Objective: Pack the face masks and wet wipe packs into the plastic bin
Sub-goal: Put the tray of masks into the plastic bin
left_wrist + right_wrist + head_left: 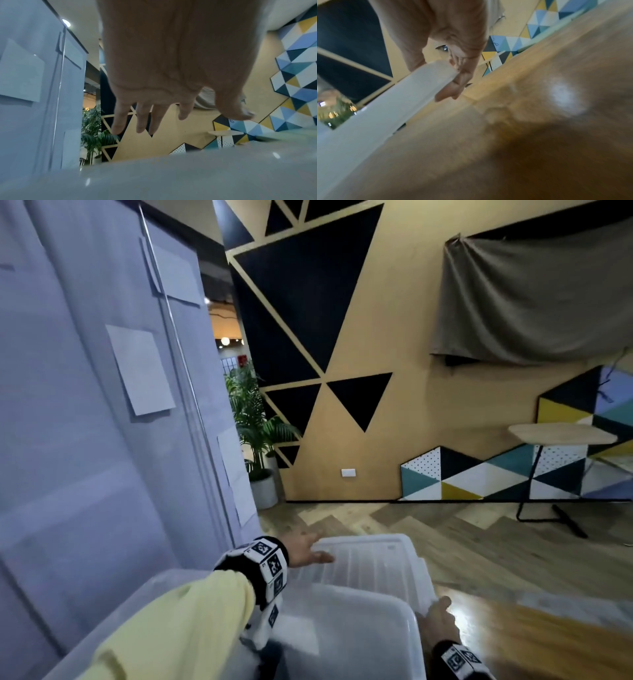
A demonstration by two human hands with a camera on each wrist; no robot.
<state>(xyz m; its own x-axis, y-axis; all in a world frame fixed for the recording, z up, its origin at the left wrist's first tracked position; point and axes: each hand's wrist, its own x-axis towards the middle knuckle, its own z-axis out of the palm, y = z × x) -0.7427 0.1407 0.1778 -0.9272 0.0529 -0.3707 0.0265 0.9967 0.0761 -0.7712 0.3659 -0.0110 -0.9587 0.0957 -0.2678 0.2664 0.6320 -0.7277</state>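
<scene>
A translucent plastic bin [342, 635] sits low in the head view, and its ribbed clear lid [370, 563] lies tilted just beyond it. My right hand [440, 616] grips the lid's near right edge; in the right wrist view the fingers [453, 88] curl round the white lid rim [402, 102]. My left hand [306, 549] reaches over the lid's far left corner with the fingers [142, 119] straight and spread, holding nothing. The bin's blurred surface [188, 175] fills the bottom of the left wrist view. No face masks or wet wipe packs show in any view.
A grey partition [102, 405] with papers stands close on the left. A potted palm [253, 433] stands behind it. A wall with black triangles [308, 320] lies ahead, a small round side table [561, 436] at the right. Wood floor [513, 577] lies to the right.
</scene>
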